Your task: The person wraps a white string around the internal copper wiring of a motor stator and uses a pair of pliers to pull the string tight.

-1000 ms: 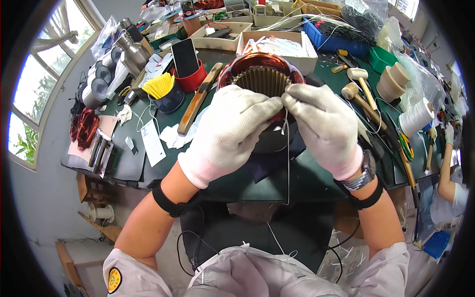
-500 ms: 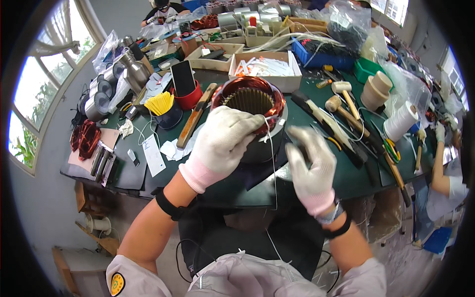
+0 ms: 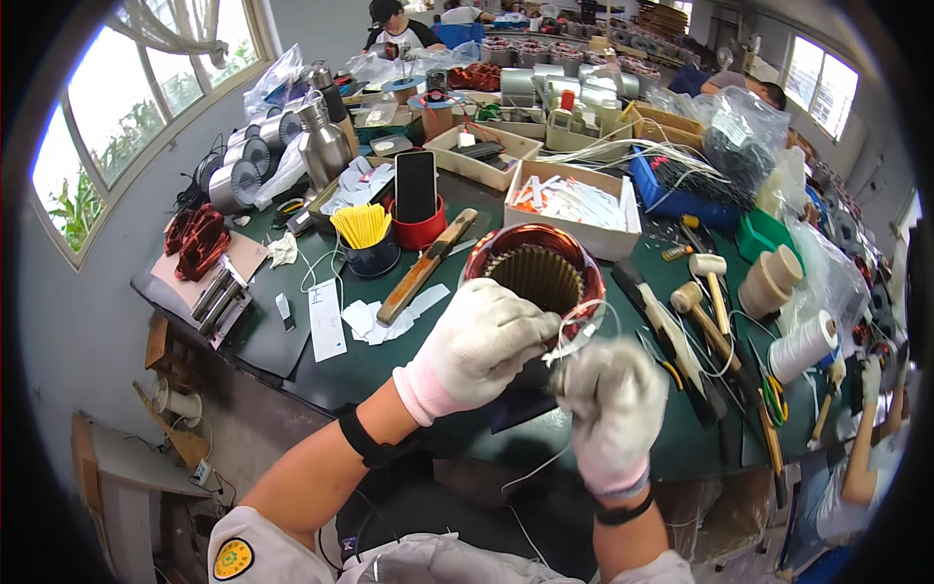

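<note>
A motor stator (image 3: 591,275) with copper windings around its slotted metal core stands upright on the table in front of me. Against its near rim, my left hand (image 3: 486,343) is closed, thumb and fingertips pinching a thin white cord (image 3: 617,313) at the windings. To the right, my right hand (image 3: 615,404) is curled and blurred by motion, apparently gripping the same cord. A loop of cord rises between the hands, and a loose tail hangs below toward my lap. Both hands wear white knit gloves. My hands hide the stator's near side.
Left are a wooden-handled knife (image 3: 428,266), paper slips (image 3: 384,317) and a cup of yellow strips (image 3: 365,230). Behind the stator stands a box of white strips (image 3: 572,206). Mallets (image 3: 708,277), scissors (image 3: 774,397) and a thread spool (image 3: 804,348) lie right. Other people sit farther off.
My right hand has gone from spread fingers to a curled grip beside the stator, and a cord loop now stands up there. The view has tilted up and shifted left.
</note>
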A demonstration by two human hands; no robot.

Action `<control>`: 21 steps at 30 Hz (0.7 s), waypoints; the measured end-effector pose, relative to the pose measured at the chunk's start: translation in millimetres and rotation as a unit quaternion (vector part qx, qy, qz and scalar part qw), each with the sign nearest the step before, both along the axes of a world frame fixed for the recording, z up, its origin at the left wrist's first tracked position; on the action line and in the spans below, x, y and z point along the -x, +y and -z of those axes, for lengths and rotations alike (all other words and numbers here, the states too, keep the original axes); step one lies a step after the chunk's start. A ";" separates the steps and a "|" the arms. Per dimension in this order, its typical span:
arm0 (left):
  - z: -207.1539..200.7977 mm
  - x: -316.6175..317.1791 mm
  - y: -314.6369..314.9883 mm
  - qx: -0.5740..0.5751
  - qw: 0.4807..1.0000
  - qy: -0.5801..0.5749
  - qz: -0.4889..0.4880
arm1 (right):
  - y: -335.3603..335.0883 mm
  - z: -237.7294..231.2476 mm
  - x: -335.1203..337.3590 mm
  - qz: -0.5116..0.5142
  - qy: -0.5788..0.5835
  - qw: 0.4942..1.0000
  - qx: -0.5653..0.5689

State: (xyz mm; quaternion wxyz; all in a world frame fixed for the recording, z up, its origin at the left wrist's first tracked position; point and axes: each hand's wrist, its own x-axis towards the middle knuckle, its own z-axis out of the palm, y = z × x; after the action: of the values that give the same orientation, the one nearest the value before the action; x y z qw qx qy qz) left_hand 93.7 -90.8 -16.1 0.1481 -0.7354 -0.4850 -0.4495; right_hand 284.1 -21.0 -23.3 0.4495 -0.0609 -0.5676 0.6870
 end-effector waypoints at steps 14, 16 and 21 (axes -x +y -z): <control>6.0 5.6 0.5 0.000 0.999 -0.030 -0.015 | -18.1 -55.3 5.6 0.022 -0.040 0.998 0.046; 5.2 6.1 -1.8 -0.002 0.999 -0.037 -0.014 | -22.5 -41.8 1.4 0.015 -0.037 0.999 0.034; -16.9 -5.3 -2.9 0.058 0.998 -0.030 -0.005 | -18.6 -6.2 -18.7 0.063 -0.077 0.995 -0.020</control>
State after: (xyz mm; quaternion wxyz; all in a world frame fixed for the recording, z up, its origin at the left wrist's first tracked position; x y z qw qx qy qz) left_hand 99.0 -93.7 0.9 0.0929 -0.7268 -0.5177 -0.4418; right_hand 302.8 -39.6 -17.1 0.4479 -0.1402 -0.6092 0.6392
